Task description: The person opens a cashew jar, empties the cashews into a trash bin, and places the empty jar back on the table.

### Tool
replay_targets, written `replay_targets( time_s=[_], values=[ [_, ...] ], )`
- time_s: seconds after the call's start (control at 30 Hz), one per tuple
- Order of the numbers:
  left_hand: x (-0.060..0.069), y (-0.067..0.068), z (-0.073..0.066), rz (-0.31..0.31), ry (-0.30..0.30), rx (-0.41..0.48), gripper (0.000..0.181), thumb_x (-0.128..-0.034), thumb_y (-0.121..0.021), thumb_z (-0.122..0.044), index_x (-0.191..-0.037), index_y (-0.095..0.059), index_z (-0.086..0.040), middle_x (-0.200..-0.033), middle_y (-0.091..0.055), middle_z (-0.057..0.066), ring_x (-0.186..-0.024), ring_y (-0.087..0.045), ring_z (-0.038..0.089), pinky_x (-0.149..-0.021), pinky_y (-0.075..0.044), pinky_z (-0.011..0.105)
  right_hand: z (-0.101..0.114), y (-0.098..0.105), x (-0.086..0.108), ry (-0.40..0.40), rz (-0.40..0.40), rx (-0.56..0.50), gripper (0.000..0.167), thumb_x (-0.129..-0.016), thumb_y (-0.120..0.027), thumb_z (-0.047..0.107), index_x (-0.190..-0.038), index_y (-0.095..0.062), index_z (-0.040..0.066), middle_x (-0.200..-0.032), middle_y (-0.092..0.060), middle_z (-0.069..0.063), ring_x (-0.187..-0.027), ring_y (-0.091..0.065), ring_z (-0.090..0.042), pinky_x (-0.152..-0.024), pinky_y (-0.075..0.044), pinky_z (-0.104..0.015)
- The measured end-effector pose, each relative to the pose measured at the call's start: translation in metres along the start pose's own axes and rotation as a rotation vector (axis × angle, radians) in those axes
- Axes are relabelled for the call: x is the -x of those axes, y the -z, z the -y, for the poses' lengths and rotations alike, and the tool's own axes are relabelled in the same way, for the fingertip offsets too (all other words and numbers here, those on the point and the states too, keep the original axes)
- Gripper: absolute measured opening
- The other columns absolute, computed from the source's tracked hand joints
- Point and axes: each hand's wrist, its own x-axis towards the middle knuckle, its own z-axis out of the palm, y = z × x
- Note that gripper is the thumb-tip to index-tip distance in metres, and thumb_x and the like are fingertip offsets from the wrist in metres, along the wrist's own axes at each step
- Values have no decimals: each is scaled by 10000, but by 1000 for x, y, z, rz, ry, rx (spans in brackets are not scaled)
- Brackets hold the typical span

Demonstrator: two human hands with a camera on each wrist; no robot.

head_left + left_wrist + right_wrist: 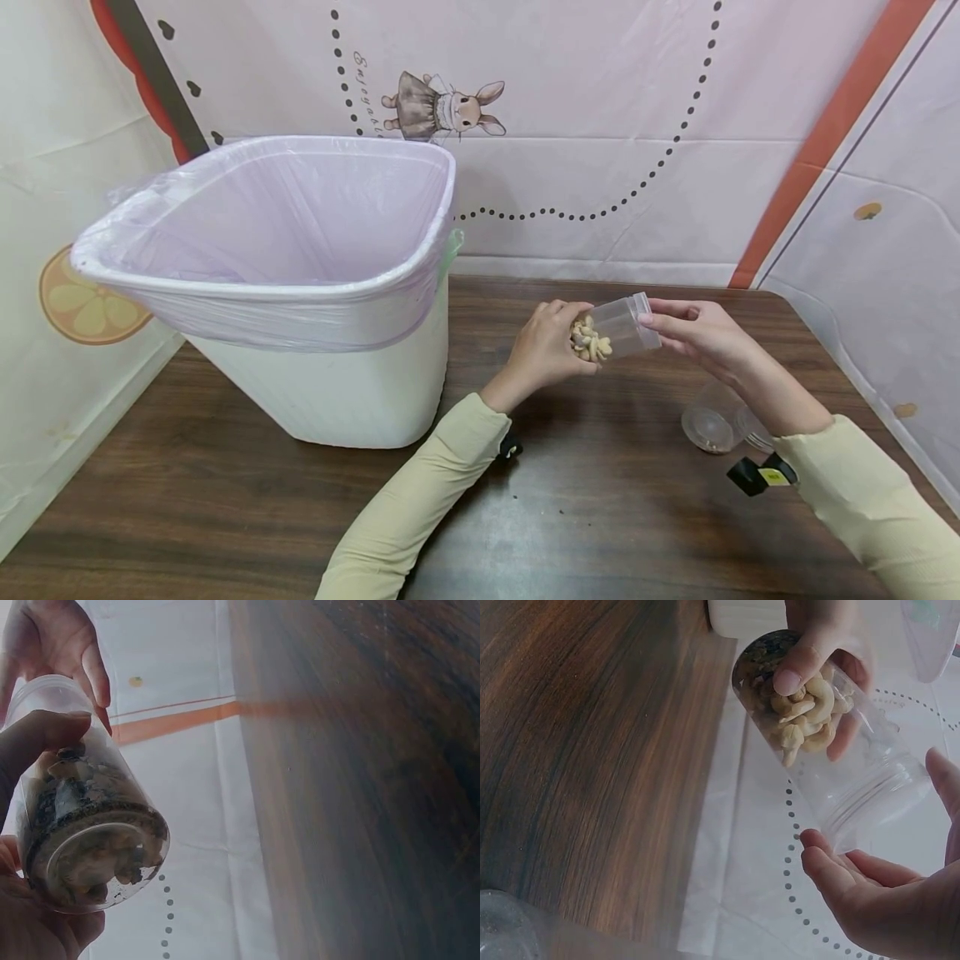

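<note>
A clear plastic jar [621,323] is held tilted above the table, its mouth end towards the right. Cashews [810,712] and dark bits lie in its lower end. My left hand [551,343] grips the jar around that end, thumb on one side and fingers on the other. At the other end is a translucent lid [647,320], and my right hand [693,333] holds it between thumb and fingers. From the left wrist view, the jar's round base [101,862] faces the camera, with dark crumbs inside.
A white bin [360,392] with a purplish liner bag [300,208] stands on the left of the brown table [600,533]. Under my right forearm is another clear container [708,427], lying on the table. Small crumbs [561,512] dot the tabletop. Printed cloth [585,100] hangs behind.
</note>
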Motion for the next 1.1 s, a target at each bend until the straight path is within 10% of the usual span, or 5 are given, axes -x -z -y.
replay_targets(
  time_s=[0.53, 0.77, 0.87, 1.1],
  values=[
    [-1, 0, -1, 48, 55, 86, 803, -525, -863, -353, -1240, -543, -176, -1053, -580, 1, -931, -485, 124, -766, -420, 245, 1, 9, 4, 45, -31, 61, 667, -909, -534, 234, -1383, -213, -109, -1365, -334, -196, -934, -503, 120, -809, -430, -105],
    [-1, -2, -1, 60, 49, 101, 793, -533, -864, -329, -1239, -540, -166, -1046, -579, 2, -926, -486, 124, -769, -419, 243, 3, 20, 9, 54, -16, -8, 684, -906, -545, 195, -1391, -174, -114, -973, -617, 203, -934, -533, 113, -783, -430, -89],
    [-1, -2, -1, 58, 47, 107, 790, -535, -865, -318, -1238, -541, -161, -1044, -580, 6, -925, -487, 129, -766, -419, 245, 4, 25, 12, 80, 0, -88, 683, -908, -540, 151, -1384, -144, -138, -951, -659, 152, -935, -571, 67, -763, -440, -92],
    [0, -3, 0, 52, 46, 106, 782, -535, -863, -315, -1233, -546, -162, -1042, -583, 3, -926, -486, 132, -758, -412, 239, 3, 37, 15, 148, 36, -286, 170, -903, -521, 46, -1036, -610, 101, -976, -686, 18, -944, -626, -63, -757, -490, -173]
  ],
)
